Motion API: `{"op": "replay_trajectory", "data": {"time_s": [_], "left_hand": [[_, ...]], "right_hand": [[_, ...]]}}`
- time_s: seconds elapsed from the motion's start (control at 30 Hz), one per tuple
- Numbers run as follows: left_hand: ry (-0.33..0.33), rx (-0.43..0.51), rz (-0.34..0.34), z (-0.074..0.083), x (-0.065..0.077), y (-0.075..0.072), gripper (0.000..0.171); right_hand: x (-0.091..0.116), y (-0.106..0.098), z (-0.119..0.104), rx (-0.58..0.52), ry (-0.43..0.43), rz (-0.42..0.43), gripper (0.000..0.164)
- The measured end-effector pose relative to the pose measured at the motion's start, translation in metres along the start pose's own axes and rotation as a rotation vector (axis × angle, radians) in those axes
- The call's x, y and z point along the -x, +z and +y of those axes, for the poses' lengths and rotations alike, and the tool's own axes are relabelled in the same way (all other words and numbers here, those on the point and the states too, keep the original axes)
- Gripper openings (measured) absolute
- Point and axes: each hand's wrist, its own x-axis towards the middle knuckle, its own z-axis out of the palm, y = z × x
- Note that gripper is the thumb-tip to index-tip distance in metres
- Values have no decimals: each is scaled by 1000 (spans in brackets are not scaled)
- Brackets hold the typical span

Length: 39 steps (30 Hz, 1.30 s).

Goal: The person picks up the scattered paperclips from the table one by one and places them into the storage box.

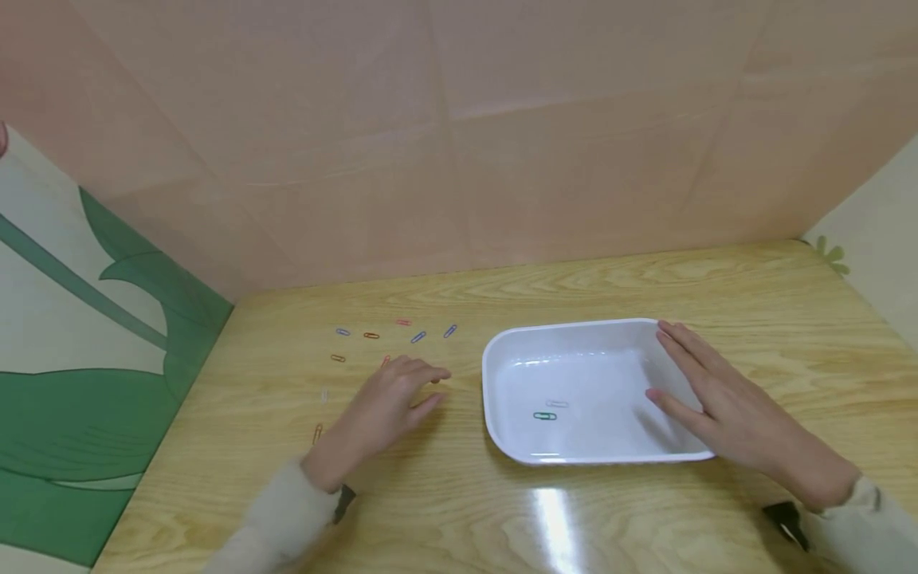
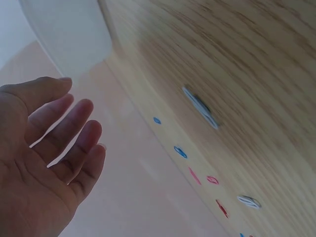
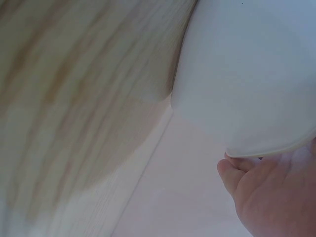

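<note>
In the head view my left hand hovers over the table among scattered paper clips, fingers loosely bent. The left wrist view shows nothing between its thumb and fingers. A red paper clip peeks out by the knuckles, and a grey-looking paper clip lies nearby in the left wrist view. My right hand holds the right rim of a white rectangular tray, its thumb over the inside and its fingers along the rim. Inside the tray lie a green paper clip and a white paper clip.
Behind the left hand lie a pink paper clip, a blue paper clip and several others. A white paper clip and an orange paper clip lie to its left. A pinkish cloth hangs behind the wooden table.
</note>
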Motion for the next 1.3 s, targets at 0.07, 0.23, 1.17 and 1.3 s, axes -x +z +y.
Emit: {"op": "replay_trajectory", "data": {"time_s": [0.07,0.23,1.17,1.3], "left_hand": [[-23,9,-11,-3,3,-1,29],[-57,20,-34,-8,8,-2,28],[-153,19,-102,-33,40,0,29],[-167,12,-118,-36,44,1,28]], "right_hand": [[0,-1,0,-5,9,-13,81],[0,-1,-1,1,11,-14,81],[1,0,-1,-3,3,7,78],[0,0,-1,-4,9,4,78]]}}
